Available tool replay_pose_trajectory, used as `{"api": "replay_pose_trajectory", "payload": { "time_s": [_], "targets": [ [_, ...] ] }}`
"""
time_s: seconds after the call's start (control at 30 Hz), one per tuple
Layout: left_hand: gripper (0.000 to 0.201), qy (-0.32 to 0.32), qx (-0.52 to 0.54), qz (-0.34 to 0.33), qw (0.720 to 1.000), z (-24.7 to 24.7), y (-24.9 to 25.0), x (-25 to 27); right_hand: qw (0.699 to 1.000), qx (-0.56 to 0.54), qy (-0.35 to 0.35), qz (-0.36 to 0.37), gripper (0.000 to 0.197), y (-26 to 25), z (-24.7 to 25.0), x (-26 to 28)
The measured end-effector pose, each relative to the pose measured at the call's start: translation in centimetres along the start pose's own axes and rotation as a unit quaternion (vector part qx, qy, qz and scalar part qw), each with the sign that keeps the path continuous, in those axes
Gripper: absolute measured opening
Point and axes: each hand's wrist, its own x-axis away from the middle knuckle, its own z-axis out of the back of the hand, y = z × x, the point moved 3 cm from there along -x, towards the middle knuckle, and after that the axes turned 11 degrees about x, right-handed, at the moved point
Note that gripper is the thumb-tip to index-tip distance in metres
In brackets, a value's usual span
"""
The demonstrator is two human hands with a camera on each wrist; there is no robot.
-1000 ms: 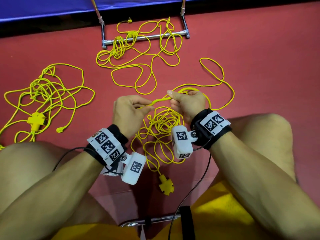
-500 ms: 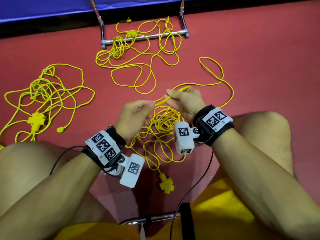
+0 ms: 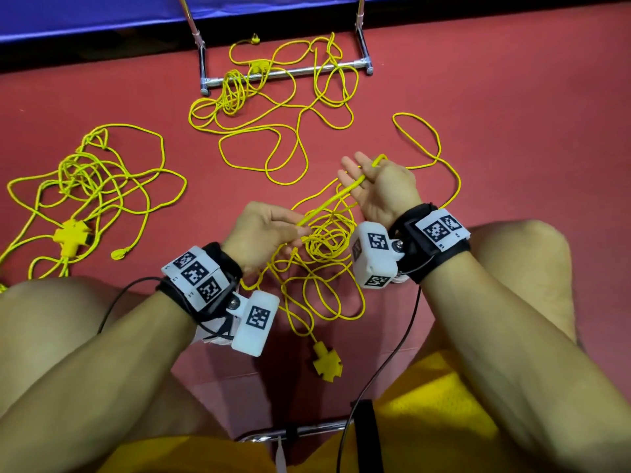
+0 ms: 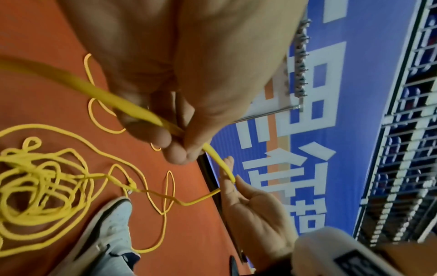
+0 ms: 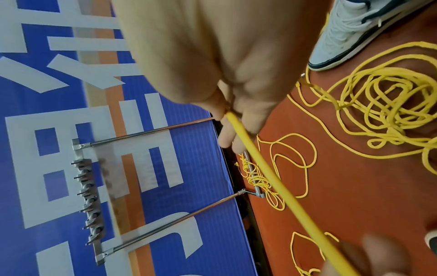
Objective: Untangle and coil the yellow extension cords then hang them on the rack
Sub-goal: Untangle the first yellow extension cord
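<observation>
On the red floor mat (image 3: 512,97), seen from overhead, a seated person is drawing a strand out of the thin yellow extension cord (image 3: 327,206) tangled between the knees. The left hand (image 3: 263,230) is pinching the strand with curled fingers, while the right hand (image 3: 379,186), half a second ago closed beside the left, is now lifting up and away with its fingers spread, the cord lying across them. A stretch of cord is coming taut between the two, probably the opening turn of a coil. Two other yellow tangles are lying well apart: one at far left around a yellow cross-shaped socket block (image 3: 71,233), another draped over the chrome tubular rack's base bar (image 3: 290,75). Nothing is hanging yet.

From the left wrist, thumb and fingertips (image 4: 179,153) are clamping the cord, which is running on to the opened right palm (image 4: 255,209); the main knot (image 4: 40,190) is sitting beside a white trainer (image 4: 111,220).

From the right wrist, the strand (image 5: 272,179) is leaving between loosely extended fingers (image 5: 227,134), slanting down toward the left hand. The rack's row of metal hooks (image 5: 91,201) is standing bare against the blue lettered banner (image 5: 165,168).
</observation>
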Motion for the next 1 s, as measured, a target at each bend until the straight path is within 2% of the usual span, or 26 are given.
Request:
{"api": "replay_pose_trajectory", "payload": {
  "time_s": [0.17, 0.3, 0.37, 0.5, 0.6, 0.77, 0.87, 1.0],
  "targets": [
    [0.022, 0.062, -0.112, -0.043, 0.991, 1.9, -1.0, -0.9, 1.0, 0.028, -0.006, 0.005, 0.062, 0.4, 0.2, -0.1],
    [0.024, 0.119, -0.157, -0.081, 0.977, 2.9, -0.7, -0.8, 1.0, 0.021, 0.0, 0.023, 0.046, 0.1, 0.5, -0.7],
    [0.022, 0.135, -0.145, -0.085, 0.977, 3.3, -0.7, -0.7, 1.0, 0.016, -0.002, 0.023, 0.043, 0.0, 0.5, -0.9],
    [0.014, 0.086, -0.068, -0.072, 0.991, 3.3, -1.1, -0.4, 0.999, 0.021, 0.001, 0.031, 0.036, -0.2, 0.3, -1.1],
    [0.009, 0.081, -0.085, -0.079, 0.99, 3.3, -1.1, -0.2, 0.998, 0.035, 0.015, 0.05, 0.035, -0.3, 0.5, -1.1],
    [0.006, 0.093, -0.168, -0.098, 0.977, 4.5, -1.4, 1.1, 0.992, 0.079, 0.074, 0.058, 0.052, 1.2, 0.6, -0.7],
    [0.006, 0.119, -0.214, -0.135, 0.96, 4.6, -0.7, 3.0, 0.987, 0.109, 0.105, 0.046, 0.058, 2.2, 1.0, -0.1],
    [0.015, 0.132, -0.252, -0.193, 0.939, 4.2, 0.4, 6.4, 0.982, 0.157, 0.101, 0.032, 0.074, 3.1, 1.9, 0.5]
  ]
}}
